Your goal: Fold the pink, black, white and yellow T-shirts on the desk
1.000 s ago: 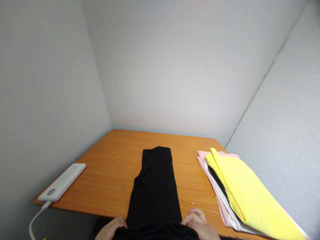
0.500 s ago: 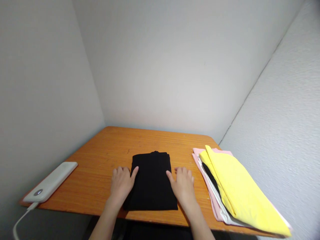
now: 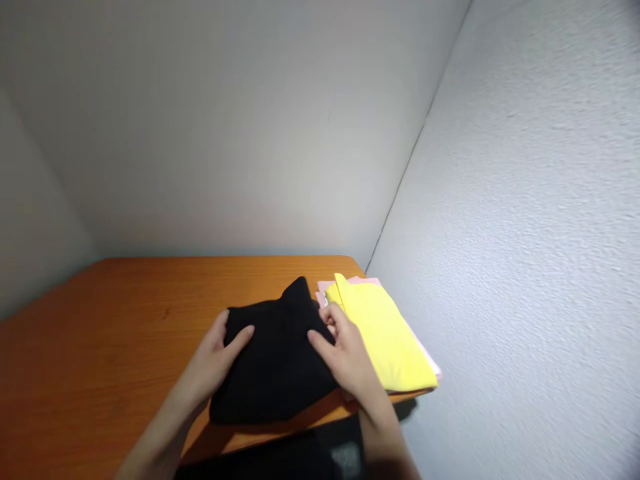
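Note:
A folded black cloth garment (image 3: 277, 363) is held up over the front of the table, tilted, its top right corner sticking up. My left hand (image 3: 220, 350) grips its left edge, thumb on top and fingers hidden underneath. On the opposite edge my right hand (image 3: 343, 343) is closed in the same way, thumb on the upper face. Just right of that hand lies a stack of folded cloth with a yellow piece (image 3: 387, 337) on top and pink cloth (image 3: 371, 281) showing beneath it.
The wooden table (image 3: 125, 327) stretches to the left and back. A white wall (image 3: 240, 133) rises behind it, and a rough white wall (image 3: 520, 233) stands close on the right beside the stack. Something dark (image 3: 280, 460) shows below the table's front edge.
Both hands have closed on the black garment, which lay flat before, and raised it toward the stack. The view has turned right, so the white power bank is out of sight.

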The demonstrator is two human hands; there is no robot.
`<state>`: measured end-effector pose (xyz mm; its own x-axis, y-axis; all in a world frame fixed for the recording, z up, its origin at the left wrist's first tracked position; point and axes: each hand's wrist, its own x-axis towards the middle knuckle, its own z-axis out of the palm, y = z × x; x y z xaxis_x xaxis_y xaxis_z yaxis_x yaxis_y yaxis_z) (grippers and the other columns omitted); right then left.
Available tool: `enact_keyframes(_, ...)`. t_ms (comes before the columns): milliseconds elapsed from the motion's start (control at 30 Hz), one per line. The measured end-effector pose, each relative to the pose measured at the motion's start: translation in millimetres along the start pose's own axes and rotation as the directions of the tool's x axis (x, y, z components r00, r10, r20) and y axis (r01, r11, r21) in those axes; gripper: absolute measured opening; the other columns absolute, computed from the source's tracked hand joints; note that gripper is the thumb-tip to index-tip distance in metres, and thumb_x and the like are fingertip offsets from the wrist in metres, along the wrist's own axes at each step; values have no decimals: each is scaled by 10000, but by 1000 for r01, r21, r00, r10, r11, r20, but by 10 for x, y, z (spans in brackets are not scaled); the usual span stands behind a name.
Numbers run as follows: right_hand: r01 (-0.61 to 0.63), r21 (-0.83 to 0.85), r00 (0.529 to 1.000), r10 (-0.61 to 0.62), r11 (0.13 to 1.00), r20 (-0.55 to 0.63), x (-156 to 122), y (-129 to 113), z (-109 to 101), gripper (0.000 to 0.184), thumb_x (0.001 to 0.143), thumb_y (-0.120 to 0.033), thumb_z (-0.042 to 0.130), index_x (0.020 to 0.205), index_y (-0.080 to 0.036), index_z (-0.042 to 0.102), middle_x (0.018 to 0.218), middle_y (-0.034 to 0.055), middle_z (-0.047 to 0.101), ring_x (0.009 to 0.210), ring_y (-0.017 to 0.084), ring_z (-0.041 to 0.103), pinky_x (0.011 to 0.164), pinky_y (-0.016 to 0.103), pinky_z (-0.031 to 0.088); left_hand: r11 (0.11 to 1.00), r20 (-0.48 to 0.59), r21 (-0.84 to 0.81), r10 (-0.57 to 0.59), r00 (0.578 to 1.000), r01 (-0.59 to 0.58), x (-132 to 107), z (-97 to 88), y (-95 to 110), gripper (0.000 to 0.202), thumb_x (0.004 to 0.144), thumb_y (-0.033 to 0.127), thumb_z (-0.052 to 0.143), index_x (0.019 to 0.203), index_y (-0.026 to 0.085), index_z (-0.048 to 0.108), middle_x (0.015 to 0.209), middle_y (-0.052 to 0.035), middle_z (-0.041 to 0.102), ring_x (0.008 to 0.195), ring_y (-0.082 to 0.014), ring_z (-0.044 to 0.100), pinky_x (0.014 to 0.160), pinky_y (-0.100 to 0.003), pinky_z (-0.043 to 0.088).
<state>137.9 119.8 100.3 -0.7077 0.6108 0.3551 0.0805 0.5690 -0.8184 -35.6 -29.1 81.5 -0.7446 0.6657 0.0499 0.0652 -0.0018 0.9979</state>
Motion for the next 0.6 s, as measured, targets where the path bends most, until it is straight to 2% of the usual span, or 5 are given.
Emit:
enact_keyframes(100, 20, 95, 992, -9, 995, -122, 60, -100, -698, 213, 838, -368, 613, 870, -220, 463, 817, -22, 542, 724, 133, 549, 652, 245, 438, 975, 32, -94, 207, 978, -203, 50, 559, 460, 498, 780, 439, 660, 1177, 190, 490, 1283, -96, 596, 1204, -259, 558, 1054, -416, 428)
enact_keyframes(167, -18, 112, 981, 39, 994, -188, 69, -13, -1109, 299, 807, -434, 662, 914, -218, 485, 872, 8, 591, 763, 154, 582, 666, 259, 469, 951, 137, -184, 274, 952, -248, 60, 905, 601, 418, 810, 410, 642, 1121, 209, 447, 1205, -79, 623, 1115, -227, 606, 997, -394, 474)
enact_keyframes(300, -255, -20, 941, 243, 967, -236, -56, 559, -1674, 435, 790, -546, 632, 1047, -205, 551, 1090, 104, 641, 966, 237, 625, 798, 347, 513, 946, 336, -265, 270, 902, -185, -33, 1391, 367, 524, 858, 380, 613, 1234, 249, 273, 1305, -130, 532, 1158, -224, 579, 961, -401, 495)
enact_keyframes(467, -551, -457, 816, 336, 699, -470, -420, 1483, -1873, 677, 785, -620, 525, 1195, -84, 588, 1222, 242, 599, 1189, 353, 544, 1004, 483, 413, 981, 440, -31, 184, 879, -190, -191, 1593, -248, 550, 940, 459, 470, 1360, 215, 214, 1466, -193, 384, 1361, -247, 406, 1139, -461, 320)
enact_keyframes(600, -488, -460, 857, 307, 741, -414, -585, 1811, -1706, 580, 830, -610, 439, 1144, -176, 662, 1065, 189, 688, 998, 322, 663, 856, 439, 514, 984, 527, 129, 38, 849, -125, -302, 1694, -428, 705, 945, 581, 352, 1478, 163, 156, 1549, -188, 293, 1442, -252, 276, 1202, -458, 197)
